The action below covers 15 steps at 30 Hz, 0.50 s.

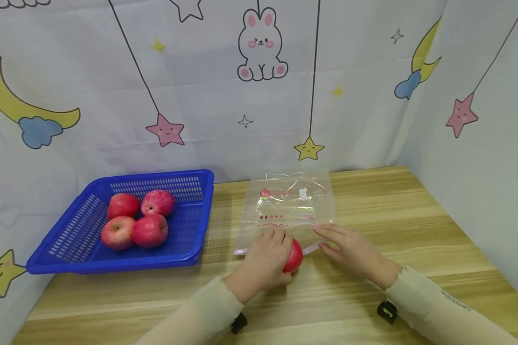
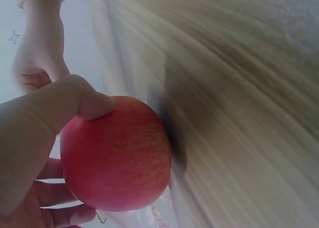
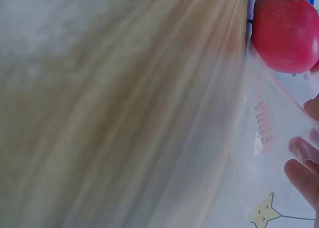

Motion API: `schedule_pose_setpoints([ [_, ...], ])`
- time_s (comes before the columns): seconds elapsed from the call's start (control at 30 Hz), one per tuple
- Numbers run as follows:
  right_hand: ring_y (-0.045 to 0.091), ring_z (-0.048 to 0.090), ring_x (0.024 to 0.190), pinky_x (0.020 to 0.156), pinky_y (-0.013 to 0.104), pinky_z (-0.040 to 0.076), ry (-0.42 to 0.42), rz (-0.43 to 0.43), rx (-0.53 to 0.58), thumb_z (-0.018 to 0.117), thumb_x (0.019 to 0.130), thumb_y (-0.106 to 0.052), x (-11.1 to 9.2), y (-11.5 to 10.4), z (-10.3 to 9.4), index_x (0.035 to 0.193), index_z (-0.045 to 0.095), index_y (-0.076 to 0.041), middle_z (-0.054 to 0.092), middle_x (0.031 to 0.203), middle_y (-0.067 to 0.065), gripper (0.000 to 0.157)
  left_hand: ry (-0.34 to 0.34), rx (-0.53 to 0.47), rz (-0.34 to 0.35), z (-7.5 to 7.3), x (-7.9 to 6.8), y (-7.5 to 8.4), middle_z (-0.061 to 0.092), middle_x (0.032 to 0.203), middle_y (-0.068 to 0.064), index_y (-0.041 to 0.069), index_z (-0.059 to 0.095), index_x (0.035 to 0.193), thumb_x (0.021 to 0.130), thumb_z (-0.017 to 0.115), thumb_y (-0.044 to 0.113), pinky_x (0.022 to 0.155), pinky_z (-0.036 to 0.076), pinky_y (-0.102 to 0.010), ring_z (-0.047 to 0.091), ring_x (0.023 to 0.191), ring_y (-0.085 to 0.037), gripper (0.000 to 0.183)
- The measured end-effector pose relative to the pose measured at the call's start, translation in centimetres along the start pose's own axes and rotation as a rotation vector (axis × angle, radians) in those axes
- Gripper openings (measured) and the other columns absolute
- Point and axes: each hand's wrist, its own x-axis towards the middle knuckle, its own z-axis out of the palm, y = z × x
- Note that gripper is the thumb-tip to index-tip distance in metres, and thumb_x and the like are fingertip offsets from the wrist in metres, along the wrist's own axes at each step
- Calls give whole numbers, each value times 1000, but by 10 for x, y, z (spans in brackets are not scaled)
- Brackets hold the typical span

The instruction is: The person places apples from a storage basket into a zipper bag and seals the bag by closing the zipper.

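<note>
My left hand (image 1: 265, 261) grips a red apple (image 1: 294, 258), thumb on one side and fingers round the other. In the left wrist view the apple (image 2: 117, 155) is close to the tabletop. A clear zip bag (image 1: 289, 206) with small red prints lies flat, its mouth towards me. My right hand (image 1: 356, 251) holds the raised edge of that mouth at its right end. The right wrist view shows the apple (image 3: 286, 33) at the bag's opening, with right fingers (image 3: 301, 180) by the plastic. How far the apple is inside is unclear.
On the left stands a blue plastic basket (image 1: 207, 211) with several red apples (image 1: 150, 231) in it. The wood-grain table (image 1: 397, 206) meets a white patterned cloth (image 1: 207, 96) at the back and a pale wall on the right.
</note>
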Motion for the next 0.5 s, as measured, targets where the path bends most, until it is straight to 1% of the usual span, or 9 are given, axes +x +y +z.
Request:
schedule_pose_setpoints([
  [0.17, 24, 69, 92, 76, 31, 56, 6, -4, 5, 79, 67, -5, -1, 0, 1, 114, 66, -2, 70, 108, 11, 48, 26, 59, -22, 3, 0, 2, 64, 110, -5, 5, 58, 120, 69, 70, 53, 86, 49, -33, 59, 99, -20, 71],
  [0.27, 24, 69, 93, 76, 31, 56, 2, 3, 7, 79, 67, -5, -1, -1, 0, 115, 66, -2, 70, 108, 11, 49, 12, 64, -42, 5, 0, 3, 62, 117, -7, 3, 55, 127, 72, 69, 54, 82, 52, -33, 59, 100, -22, 76],
  [0.4, 25, 69, 94, 77, 31, 55, -12, 10, 8, 78, 68, -6, -1, -1, 0, 115, 66, -2, 70, 109, 11, 48, -14, 68, -62, 5, 0, 4, 58, 123, -8, 4, 51, 133, 73, 68, 55, 72, 54, -31, 58, 95, -24, 80],
  [0.5, 25, 69, 94, 77, 31, 55, -16, 9, 10, 77, 70, -6, -1, 0, 0, 115, 66, -2, 70, 109, 11, 47, -8, 67, -70, 6, 0, 4, 55, 126, -8, 5, 50, 133, 74, 67, 54, 66, 54, -30, 59, 90, -24, 79],
])
